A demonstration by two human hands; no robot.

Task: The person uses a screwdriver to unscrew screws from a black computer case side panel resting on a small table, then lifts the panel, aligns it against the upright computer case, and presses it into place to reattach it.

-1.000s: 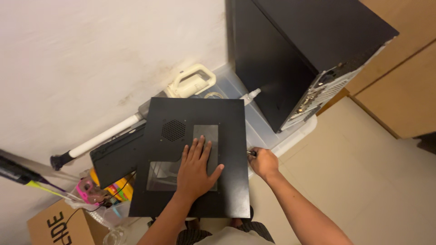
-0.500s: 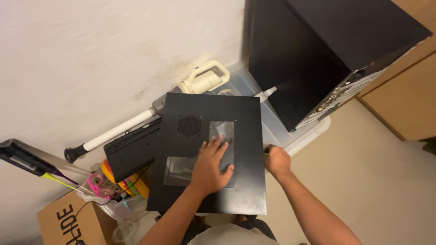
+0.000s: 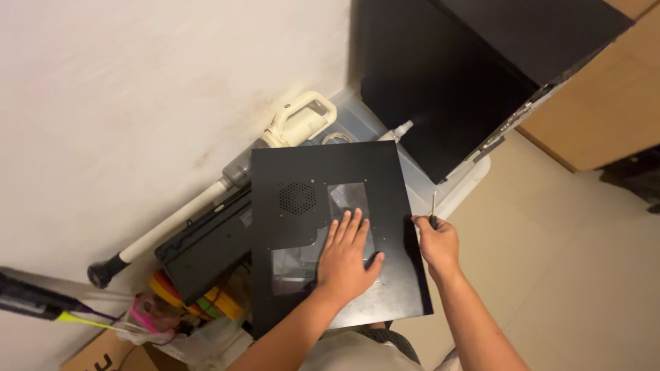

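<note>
Under the left hand point(image 3: 347, 257), pressed flat with fingers spread, the black panel point(image 3: 330, 233) lay much as half a second before, though the view had shifted left. Matte, with a hexagonal vent and two clear patches, its long axis ran away from the person. Beside its right edge, the right hand point(image 3: 438, 242) was closed on a screwdriver point(image 3: 433, 206), shaft pointing up-frame.

Tiled floor point(image 3: 584, 275) under plastic bin point(image 3: 454, 192) and cardboard box point(image 3: 103, 354).

We press our left hand point(image 3: 349, 260) flat on the black panel point(image 3: 330, 227), beside its vent holes point(image 3: 298, 197). Our right hand point(image 3: 438, 242) grips a screwdriver point(image 3: 433, 208) at the panel's right edge. A computer case point(image 3: 467, 69) stands beyond.
</note>
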